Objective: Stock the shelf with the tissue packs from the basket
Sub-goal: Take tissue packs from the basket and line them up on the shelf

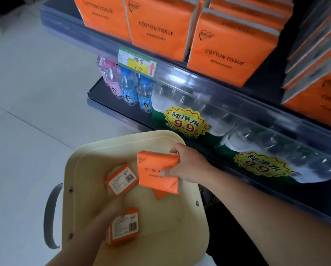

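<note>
Store shelf [180,72] holds orange packs [157,29]; over the cream basket [80,169], right hand [189,166] pinches a tissue pack [157,173]; left hand [95,227] blurred, grip unclear

The floor [26,116] below me is pale, glossy tile with thin seams, lit softly and evenly. To my right stands dark shop shelving. A clear rail [208,83] runs along the front of the upper shelf [264,87], and a green and yellow price tag [137,63] with a red up-arrow is clipped to it. On the lower shelf [99,93] stand small bottles [128,91] with pink and blue caps, just beside shrink-wrapped water packs [180,104] bearing yellow starburst stickers [185,121] that read 9.9.
</note>
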Tool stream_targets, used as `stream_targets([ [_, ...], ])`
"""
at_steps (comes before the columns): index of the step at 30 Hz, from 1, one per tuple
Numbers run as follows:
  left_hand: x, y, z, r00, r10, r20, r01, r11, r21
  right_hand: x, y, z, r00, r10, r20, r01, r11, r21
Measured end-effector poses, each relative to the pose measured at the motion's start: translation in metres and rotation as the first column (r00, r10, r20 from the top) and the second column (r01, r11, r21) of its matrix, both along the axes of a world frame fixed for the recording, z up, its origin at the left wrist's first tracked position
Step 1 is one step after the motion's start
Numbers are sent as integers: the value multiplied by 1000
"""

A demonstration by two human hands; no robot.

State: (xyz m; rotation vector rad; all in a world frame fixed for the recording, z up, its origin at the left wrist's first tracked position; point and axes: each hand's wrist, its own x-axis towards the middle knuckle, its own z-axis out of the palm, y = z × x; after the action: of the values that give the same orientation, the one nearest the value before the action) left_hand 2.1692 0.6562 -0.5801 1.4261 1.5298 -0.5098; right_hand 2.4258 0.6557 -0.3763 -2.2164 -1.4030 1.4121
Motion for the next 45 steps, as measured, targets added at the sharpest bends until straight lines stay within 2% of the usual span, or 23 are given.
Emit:
stream_targets([
  [1, -12, -12, -15, 993, -69, -97, 69, 998, -5, 0, 1, 2, 1000, 5, 3, -5, 1000, 17],
  [3, -26, -35, -26, 976, -128, -176, 128, 992, -14, -2, 1, 5, 1000, 23, -13, -22, 999, 46],
  [6, -19, -48, -20, 991, -98, -92, 91, 993, -74, -5, 2, 7, 996, 81, -25, -80, 995, 52],
  [9, 6, -30, -1, 987, -158, 22, 159, 986, -54, -6, 5, 9, 992, 123, -5, -123, 992, 41],
  [10, 14, -22, 9, 986, -87, 143, 89, 996, -7, -5, 6, 10, 993, 118, 8, -118, 992, 47],
  [11, 21, -15, 21, 956, 50, 289, -58, 998, 22, -4, 8, 12, 994, 101, 28, -103, 993, 56],
  [13, 26, -1, 42, 832, 275, 482, -319, 948, 9, -1, 9, 16, 993, 46, 111, -57, 993, 100],
  [14, 25, 5, 49, 776, 298, 556, -367, 930, 13, 1, 9, 19, 985, 10, 175, -35, 989, 141],
  [16, 21, 15, 64, 708, 248, 662, -393, 916, 78, 4, 6, 25, 950, -66, 306, -6, 974, 227],
  [19, 27, 22, 107, 686, -29, 727, -386, 833, 397, 8, -1, 30, 884, -84, 459, -24, 974, 225],
  [21, 38, 19, 138, 656, -192, 730, -397, 735, 550, 8, -7, 32, 889, -77, 451, 15, 990, 140],
  [23, 44, 13, 156, 632, -263, 729, -433, 660, 614, 8, -12, 33, 931, -123, 344, 114, 992, 47],
  [25, 48, 7, 168, 565, -179, 805, -504, 697, 509, 9, -15, 33, 957, -251, 147, 253, 968, 8],
  [27, 51, 2, 181, 422, 9, 906, -553, 795, 249, 13, -17, 37, 923, -383, -37, 383, 924, -6],
  [28, 51, 1, 187, 319, 118, 940, -561, 823, 88, 15, -18, 41, 901, -422, -98, 424, 906, -5],
  [30, 54, 0, 201, 114, 315, 942, -531, 821, -210, 18, -20, 51, 881, -442, -171, 453, 891, 29],
  [31, 56, 1, 210, 57, 382, 923, -531, 794, -295, 19, -21, 56, 873, -442, -207, 462, 885, 57],
  [32, 58, 2, 218, 41, 420, 907, -553, 765, -330, 20, -22, 62, 864, -441, -243, 472, 877, 88],
  [34, 65, 5, 236, 136, 437, 889, -661, 708, -247, 22, -24, 75, 852, -431, -296, 491, 855, 167],
  [36, 74, 11, 255, 222, 394, 892, -657, 737, -162, 27, -26, 91, 865, -405, -296, 485, 826, 288],
  [39, 88, 17, 284, 362, 221, 906, -441, 896, -42, 35, -36, 120, 922, -316, -225, 387, 792, 472],
  [42, 106, 16, 309, 507, 7, 862, -272, 950, 152, 47, -55, 147, 954, -252, -162, 298, 741, 602],
  [45, 131, 12, 334, 492, -96, 866, -132, 974, 183, 74, -82, 169, 938, -272, -216, 344, 653, 675],
])
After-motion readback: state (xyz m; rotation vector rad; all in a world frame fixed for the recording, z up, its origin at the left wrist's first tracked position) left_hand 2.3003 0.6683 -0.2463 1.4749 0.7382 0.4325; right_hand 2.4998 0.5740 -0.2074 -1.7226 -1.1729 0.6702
